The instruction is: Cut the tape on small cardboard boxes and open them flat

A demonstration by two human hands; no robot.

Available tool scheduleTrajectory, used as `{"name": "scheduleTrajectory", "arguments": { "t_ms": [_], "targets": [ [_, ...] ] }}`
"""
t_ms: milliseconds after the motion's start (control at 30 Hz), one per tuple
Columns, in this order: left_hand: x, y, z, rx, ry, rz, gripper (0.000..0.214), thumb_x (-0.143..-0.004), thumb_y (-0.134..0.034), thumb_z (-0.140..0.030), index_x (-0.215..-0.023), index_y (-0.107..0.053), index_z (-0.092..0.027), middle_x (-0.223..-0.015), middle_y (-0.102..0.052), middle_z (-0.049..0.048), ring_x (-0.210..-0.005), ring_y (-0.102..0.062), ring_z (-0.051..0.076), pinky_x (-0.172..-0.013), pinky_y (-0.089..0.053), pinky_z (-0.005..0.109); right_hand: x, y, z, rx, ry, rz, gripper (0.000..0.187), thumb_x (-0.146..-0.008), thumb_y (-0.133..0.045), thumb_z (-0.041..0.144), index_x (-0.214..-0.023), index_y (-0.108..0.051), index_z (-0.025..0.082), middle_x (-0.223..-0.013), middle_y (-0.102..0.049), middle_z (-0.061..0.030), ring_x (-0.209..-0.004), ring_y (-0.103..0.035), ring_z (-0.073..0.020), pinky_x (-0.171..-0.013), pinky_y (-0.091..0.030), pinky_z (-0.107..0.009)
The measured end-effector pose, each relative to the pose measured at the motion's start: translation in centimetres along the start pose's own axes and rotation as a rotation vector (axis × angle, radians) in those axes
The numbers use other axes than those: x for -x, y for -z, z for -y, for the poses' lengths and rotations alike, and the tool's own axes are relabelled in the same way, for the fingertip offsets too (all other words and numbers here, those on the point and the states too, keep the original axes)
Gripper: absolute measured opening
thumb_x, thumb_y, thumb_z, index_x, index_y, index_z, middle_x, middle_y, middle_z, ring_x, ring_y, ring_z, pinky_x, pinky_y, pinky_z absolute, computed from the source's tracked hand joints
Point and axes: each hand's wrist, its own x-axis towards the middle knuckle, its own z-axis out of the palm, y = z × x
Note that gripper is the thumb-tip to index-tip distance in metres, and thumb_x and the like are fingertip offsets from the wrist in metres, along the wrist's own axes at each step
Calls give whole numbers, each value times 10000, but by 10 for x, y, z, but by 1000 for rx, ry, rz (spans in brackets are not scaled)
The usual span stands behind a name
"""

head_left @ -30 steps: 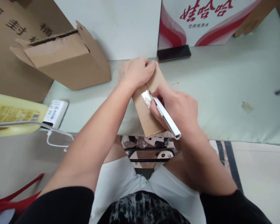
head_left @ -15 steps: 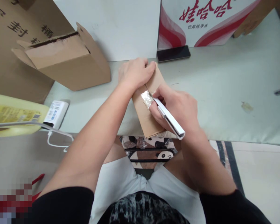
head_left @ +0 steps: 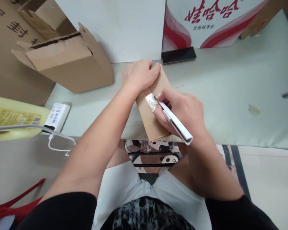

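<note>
since last frame the knife (head_left: 176, 123) tail swung slightly right. my right hand (head_left: 184, 111) grip wraps the knife, blade at tape (head_left: 150, 101) on small box (head_left: 151, 126); left hand (head_left: 140, 75) grip clamps its far end, at desk (head_left: 230, 95) edge.

We wear short black sleeves (head_left: 62, 209) (at seven and five o'clock). White shorts (head_left: 121, 188) show at six, above a grey-mottled black shirt (head_left: 146, 214).
</note>
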Motion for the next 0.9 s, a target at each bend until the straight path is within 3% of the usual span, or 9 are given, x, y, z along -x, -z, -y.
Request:
{"name": "scheduleTrajectory", "arguments": {
  "t_ms": [633,900],
  "targets": [
    [0,0,0,1,-1,-5,365,-955,-417,-531,-883,-712,-330,-1020,-779,65,-1136,-655,354,-904,-494,461,-1,-1,0,31,10,6,205,-873,-546,358,-945,-708,255,-754,-689,-16,-599,-483,-157,-589,-207,-294],
    [0,-1,-2,4,-10,-23,362,-960,-403,-478,-804,-658,-273,-1030,-769,88,-1068,-682,359,-863,-484,467,0,-4,-3,-26,28,-41,218,-850,-546,366,-945,-700,244,-765,-698,-16,-632,-534,-172,-595,-237,-290]
  ]
}}
